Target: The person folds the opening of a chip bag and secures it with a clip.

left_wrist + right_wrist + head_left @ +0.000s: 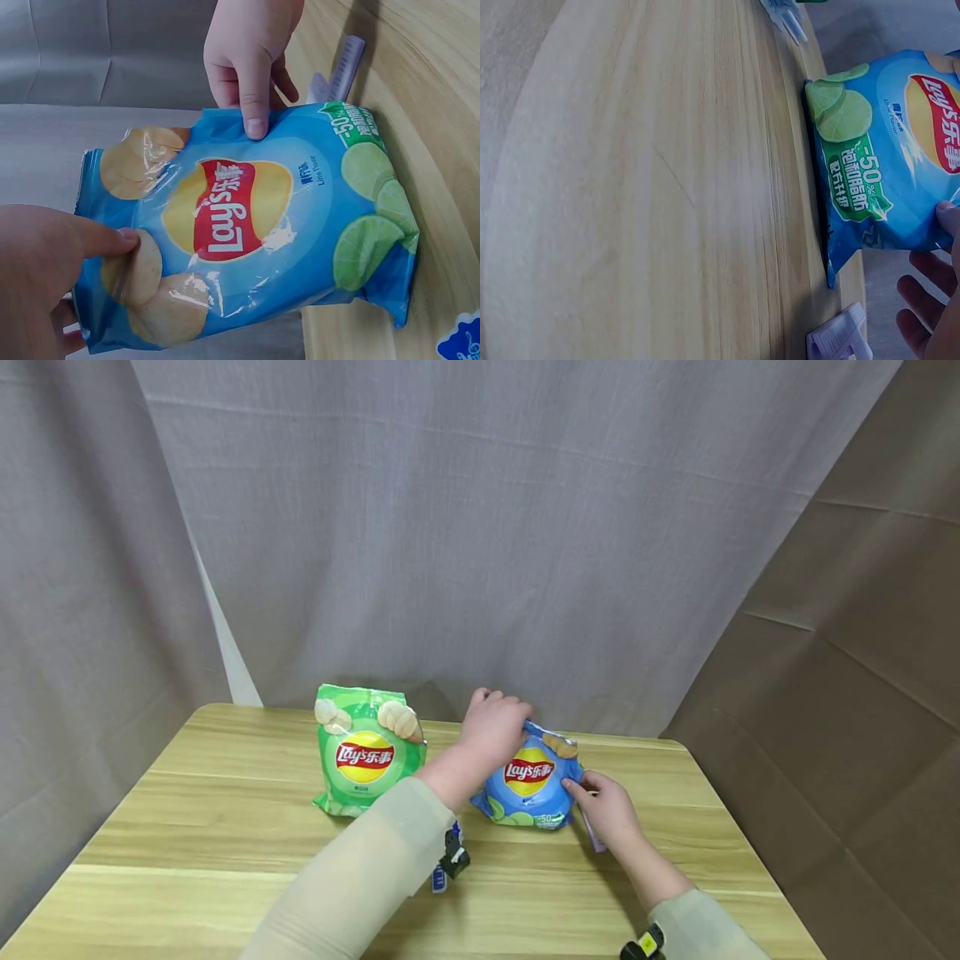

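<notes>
A blue Lay's lime chip bag (527, 781) stands near the table's back edge, its front toward me. My left hand (497, 724) pinches its upper part, thumb (120, 240) on the front and other fingers behind. At the bag's right side, my right hand (609, 808) grips the edge with the thumb (949, 217) in front and several fingers on the far side. In the left wrist view the bag (240, 225) appears sideways, showing lime slices and chips. A green Lay's chip bag (363, 785) stands upright to the left, touched by neither hand.
A light purple object (595, 835) lies beside the blue bag, partly hidden by it. Below my left forearm, a small blue-and-white item (439, 881) is mostly covered. A grey curtain (480, 543) hangs behind the wooden table (525, 902); brown cloth (847, 693) borders the right.
</notes>
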